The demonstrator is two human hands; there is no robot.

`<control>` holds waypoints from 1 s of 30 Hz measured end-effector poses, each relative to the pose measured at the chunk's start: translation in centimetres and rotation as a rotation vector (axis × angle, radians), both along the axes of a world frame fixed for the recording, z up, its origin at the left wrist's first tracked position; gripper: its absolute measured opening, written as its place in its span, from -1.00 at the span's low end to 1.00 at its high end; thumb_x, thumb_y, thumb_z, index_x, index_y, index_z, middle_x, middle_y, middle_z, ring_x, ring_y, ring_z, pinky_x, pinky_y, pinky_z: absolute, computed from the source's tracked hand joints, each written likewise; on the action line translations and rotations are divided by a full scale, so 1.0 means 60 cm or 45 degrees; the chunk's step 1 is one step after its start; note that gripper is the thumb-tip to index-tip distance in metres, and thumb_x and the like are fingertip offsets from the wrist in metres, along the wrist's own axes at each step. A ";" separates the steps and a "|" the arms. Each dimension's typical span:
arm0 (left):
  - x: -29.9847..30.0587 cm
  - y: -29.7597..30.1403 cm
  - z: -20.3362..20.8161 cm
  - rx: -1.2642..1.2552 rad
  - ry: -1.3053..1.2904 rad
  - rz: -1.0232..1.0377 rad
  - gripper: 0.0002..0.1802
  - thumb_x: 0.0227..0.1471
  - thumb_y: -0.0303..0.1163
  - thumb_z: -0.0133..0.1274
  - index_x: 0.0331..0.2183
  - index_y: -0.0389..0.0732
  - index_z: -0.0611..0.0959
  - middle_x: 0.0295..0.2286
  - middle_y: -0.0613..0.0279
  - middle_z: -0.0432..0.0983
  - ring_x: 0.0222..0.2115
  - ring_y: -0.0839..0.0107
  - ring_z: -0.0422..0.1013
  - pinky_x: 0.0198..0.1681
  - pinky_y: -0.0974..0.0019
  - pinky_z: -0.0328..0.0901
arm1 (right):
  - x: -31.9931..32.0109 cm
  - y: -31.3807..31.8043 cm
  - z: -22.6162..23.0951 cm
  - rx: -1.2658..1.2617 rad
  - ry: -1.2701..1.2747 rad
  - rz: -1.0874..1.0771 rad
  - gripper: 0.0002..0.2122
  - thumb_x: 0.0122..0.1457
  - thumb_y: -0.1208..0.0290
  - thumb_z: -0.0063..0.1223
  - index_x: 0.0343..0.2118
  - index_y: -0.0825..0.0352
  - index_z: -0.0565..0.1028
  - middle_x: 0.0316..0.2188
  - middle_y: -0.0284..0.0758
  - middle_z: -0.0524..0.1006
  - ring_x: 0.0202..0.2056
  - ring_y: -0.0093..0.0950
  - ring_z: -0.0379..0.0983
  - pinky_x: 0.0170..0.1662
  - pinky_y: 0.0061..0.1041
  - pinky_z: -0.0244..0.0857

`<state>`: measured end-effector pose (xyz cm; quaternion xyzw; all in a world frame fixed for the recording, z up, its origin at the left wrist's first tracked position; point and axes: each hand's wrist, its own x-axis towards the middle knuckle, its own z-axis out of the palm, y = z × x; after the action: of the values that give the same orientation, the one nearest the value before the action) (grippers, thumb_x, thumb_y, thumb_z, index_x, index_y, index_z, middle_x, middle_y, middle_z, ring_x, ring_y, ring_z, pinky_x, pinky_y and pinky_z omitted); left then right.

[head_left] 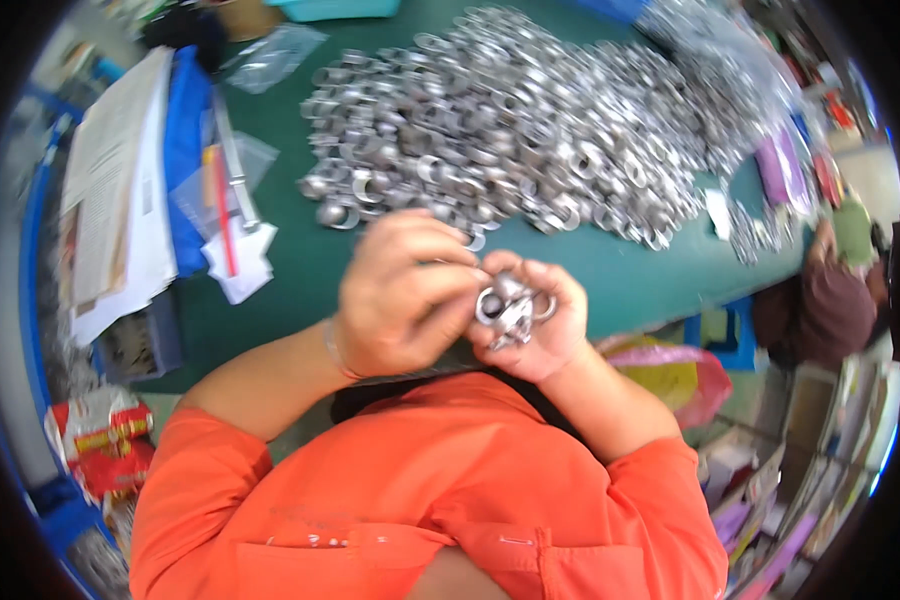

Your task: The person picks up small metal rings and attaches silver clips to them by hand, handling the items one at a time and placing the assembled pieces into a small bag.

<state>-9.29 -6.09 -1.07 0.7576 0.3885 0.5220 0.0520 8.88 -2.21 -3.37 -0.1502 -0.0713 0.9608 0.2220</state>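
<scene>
My right hand (553, 335) is cupped palm up around a small cluster of shiny metal rings (515, 310), some with rounded tops. Close against it, my left hand (410, 295) has its fingers curled together, the tips meeting the right fingers beside the cluster. Whatever those left fingertips pinch is hidden and slightly blurred. Just beyond both hands, a broad heap of similar silvery rings (490, 130) spreads over the green tabletop (610, 285).
At the left lie papers (115, 190), a blue folder (185, 160) and a red pen (222, 215). A clear plastic bag (740, 60) covers part of the heap at the far right. Another person (830, 310) sits at the right, near a blue stool (735, 335).
</scene>
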 end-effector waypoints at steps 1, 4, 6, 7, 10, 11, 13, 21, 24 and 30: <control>0.002 0.002 -0.005 0.000 -0.080 0.038 -0.78 -0.32 -0.61 0.14 -0.47 -0.19 0.56 -0.44 0.20 0.45 -0.39 0.24 0.39 -0.28 0.23 0.28 | 0.026 0.002 0.006 0.051 0.029 -0.132 -0.67 0.02 0.17 -0.16 -0.24 0.27 0.43 -0.37 -0.17 0.43 -0.54 -0.29 0.35 -0.65 -0.44 0.21; 0.005 0.002 -0.016 -0.119 -0.156 0.007 -0.80 -0.29 -0.71 0.09 -0.48 -0.28 0.54 -0.48 0.11 0.45 -0.44 0.24 0.40 -0.33 0.32 0.29 | 0.160 0.016 0.007 0.168 0.010 -0.547 -0.71 0.00 0.21 -0.13 -0.27 0.25 0.45 -0.27 -0.14 0.39 -0.52 -0.31 0.33 -0.64 -0.50 0.19; 0.014 0.003 -0.028 -0.220 -0.216 -0.074 -0.81 -0.28 -0.74 0.07 -0.48 -0.33 0.53 -0.48 0.10 0.45 -0.44 0.26 0.40 -0.33 0.34 0.29 | 0.269 0.005 -0.007 0.145 -0.169 -0.942 -0.72 0.00 0.23 -0.13 -0.27 0.25 0.45 -0.28 -0.18 0.40 -0.51 -0.32 0.33 -0.63 -0.53 0.18; 0.019 0.002 -0.028 -0.245 -0.237 -0.096 -0.82 -0.27 -0.74 0.06 -0.48 -0.34 0.53 -0.48 0.09 0.45 -0.43 0.27 0.40 -0.33 0.35 0.29 | 0.320 -0.009 -0.018 0.141 -0.275 -1.091 -0.74 0.01 0.25 -0.12 -0.27 0.26 0.43 -0.27 -0.20 0.39 -0.47 -0.34 0.33 -0.61 -0.54 0.18; 0.027 0.000 -0.030 -0.295 -0.266 -0.124 -0.85 -0.22 -0.74 0.04 -0.47 -0.36 0.52 -0.46 0.10 0.45 -0.42 0.29 0.40 -0.32 0.38 0.28 | 0.461 -0.062 -0.112 -0.071 -0.617 -1.479 -0.74 0.06 0.26 -0.20 -0.27 0.27 0.42 -0.31 -0.22 0.42 -0.36 -0.32 0.37 -0.62 -0.56 0.17; 0.029 0.001 -0.032 -0.317 -0.293 -0.130 -0.85 -0.21 -0.74 0.04 -0.46 -0.36 0.52 -0.45 0.10 0.45 -0.41 0.30 0.40 -0.31 0.38 0.28 | 0.506 -0.080 -0.165 -0.279 -0.822 -1.562 -0.69 0.09 0.19 -0.21 -0.20 0.27 0.38 -0.24 -0.20 0.39 -0.27 -0.27 0.35 -0.51 -0.45 0.25; 0.024 -0.001 -0.039 -0.351 -0.313 -0.126 -0.85 -0.17 -0.72 0.03 -0.43 -0.36 0.52 -0.43 0.12 0.45 -0.39 0.33 0.39 -0.30 0.40 0.27 | 0.535 -0.096 -0.221 -0.507 -1.007 -1.609 -0.63 0.11 0.12 -0.22 -0.13 0.27 0.35 -0.17 -0.18 0.36 -0.18 -0.22 0.33 -0.41 -0.34 0.33; 0.019 -0.005 -0.049 -0.656 -0.940 -0.097 -0.75 -0.01 -0.66 -0.11 -0.21 -0.31 0.39 -0.38 0.19 0.38 -0.37 0.47 0.36 -0.24 0.42 0.27 | 0.460 -0.018 -0.192 1.331 -2.507 -1.525 -0.74 0.19 0.33 -0.16 -0.14 0.39 0.34 -0.34 -0.39 0.40 -0.40 -0.65 0.31 -0.34 -0.66 0.21; 0.012 0.006 -0.054 -0.553 -1.050 -0.142 -0.74 0.01 -0.64 -0.13 -0.19 -0.28 0.35 -0.40 0.19 0.37 -0.40 0.47 0.35 -0.29 0.43 0.27 | 0.266 0.002 -0.040 1.815 -1.953 -1.138 -0.88 0.08 0.60 -0.08 -0.30 0.44 0.41 -0.34 -0.29 0.43 -0.32 -0.52 0.35 -0.21 -0.56 0.25; 0.009 0.003 -0.058 -0.602 -1.031 -0.112 -0.76 0.01 -0.62 -0.10 -0.21 -0.28 0.34 -0.39 0.21 0.38 -0.40 0.51 0.35 -0.30 0.46 0.29 | 0.006 0.051 0.003 2.893 -1.251 -0.416 -0.82 -0.11 0.53 0.06 -0.36 0.30 0.46 -0.51 -0.29 0.36 -0.46 -0.29 0.30 -0.37 -0.38 0.21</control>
<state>-8.77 -5.93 -4.56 0.4760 0.4128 0.6701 0.3926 9.26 0.87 -3.20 -0.2234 -0.9160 0.1593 0.2927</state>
